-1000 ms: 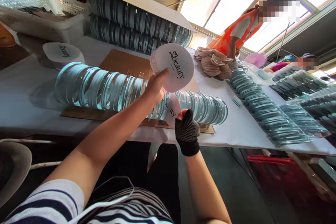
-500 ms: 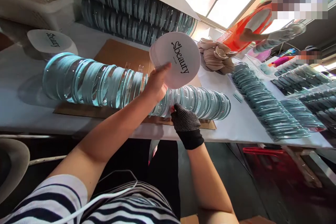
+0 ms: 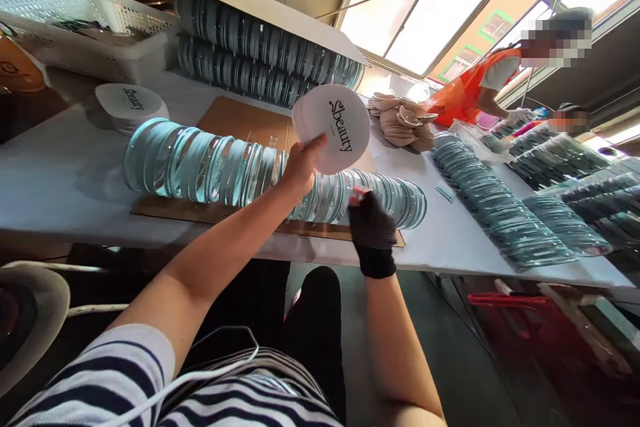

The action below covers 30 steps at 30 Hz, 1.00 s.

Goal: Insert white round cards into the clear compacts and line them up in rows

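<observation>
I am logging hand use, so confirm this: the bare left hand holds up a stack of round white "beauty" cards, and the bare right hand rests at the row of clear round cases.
One thing is wrong: the right hand is not bare but wears a black dotted glove, as the head view shows. The rest stands: the bare left hand holds up the stack of round white "beauty" cards, and the right rests at the row of clear round cases.

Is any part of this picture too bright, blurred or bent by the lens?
Head view: the skylight windows are overexposed; the gloved right hand is slightly motion-blurred; the table edge curves from wide-angle distortion; the card stack in the left hand is sharp.
</observation>
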Tool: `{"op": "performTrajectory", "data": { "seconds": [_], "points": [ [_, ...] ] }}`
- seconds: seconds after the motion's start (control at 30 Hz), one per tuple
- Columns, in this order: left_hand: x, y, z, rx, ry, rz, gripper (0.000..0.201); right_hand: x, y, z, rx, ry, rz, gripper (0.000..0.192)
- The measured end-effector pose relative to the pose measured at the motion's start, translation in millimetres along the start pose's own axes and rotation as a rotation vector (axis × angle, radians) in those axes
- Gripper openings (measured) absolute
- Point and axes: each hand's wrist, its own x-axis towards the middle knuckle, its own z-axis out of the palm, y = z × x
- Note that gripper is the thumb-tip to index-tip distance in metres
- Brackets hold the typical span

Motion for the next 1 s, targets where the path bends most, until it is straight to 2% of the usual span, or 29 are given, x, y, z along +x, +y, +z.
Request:
{"op": "performTrajectory", "data": {
  "seconds": [0.03, 0.1, 0.23, 0.33, 0.4, 0.47, 0.57, 0.6, 0.67, 0.73, 0.77, 0.8, 0.87, 0.93, 1.0],
  "points": [
    [-6, 1, 0.9, 0.017, -0.009, -0.018, 0.044, 6, -4, -6, -0.061, 0.149, -0.082, 0.062],
    [-20, 4, 1.5, 0.039, -0.026, -0.053, 0.044, 15, -12, -12, -0.211, 0.323, -0.272, 0.066],
    [-43, 7, -3.1, 0.039, 0.033, -0.053, 0.038, 12, -24, 5, -0.524, 0.409, -0.540, 0.063],
    [-49, 6, -7.8, 0.073, 0.105, -0.055, 0.030, 2, -30, 28, -0.544, 0.492, -0.621, 0.077],
    [-50, 3, -9.6, 0.072, 0.136, -0.036, 0.028, 0, -33, 39, -0.531, 0.513, -0.614, 0.084],
    [-53, 1, -10.2, 0.056, 0.156, -0.014, 0.029, 1, -34, 46, -0.541, 0.478, -0.589, 0.081],
    [-57, 1, -10.4, 0.054, 0.127, -0.092, 0.025, 6, -35, 44, -0.513, 0.341, -0.579, 0.062],
    [-56, 4, -10.7, 0.046, 0.097, -0.130, 0.026, 6, -35, 39, -0.481, 0.355, -0.550, 0.055],
    [-48, 13, -12.2, 0.011, 0.048, -0.162, 0.031, 1, -36, 25, -0.423, 0.529, -0.447, 0.049],
    [-30, 26, -15.0, -0.038, 0.044, -0.101, 0.037, -17, -37, 7, -0.420, 0.782, -0.332, 0.047],
    [-19, 32, -16.9, -0.063, 0.047, -0.049, 0.037, -30, -37, -1, -0.455, 0.848, -0.306, 0.046],
    [-8, 38, -19.1, -0.087, 0.048, 0.003, 0.035, -46, -37, -7, -0.507, 0.845, -0.307, 0.043],
    [12, 45, -23.8, -0.117, 0.043, 0.064, 0.030, -79, -35, -11, -0.614, 0.690, -0.354, 0.035],
    [24, 46, -27.7, -0.114, 0.043, 0.061, 0.027, -102, -32, -2, -0.657, 0.507, -0.389, 0.029],
    [27, 42, -30.3, -0.097, 0.036, 0.041, 0.027, -107, -31, 18, -0.632, 0.396, -0.386, 0.030]
  ]
}}
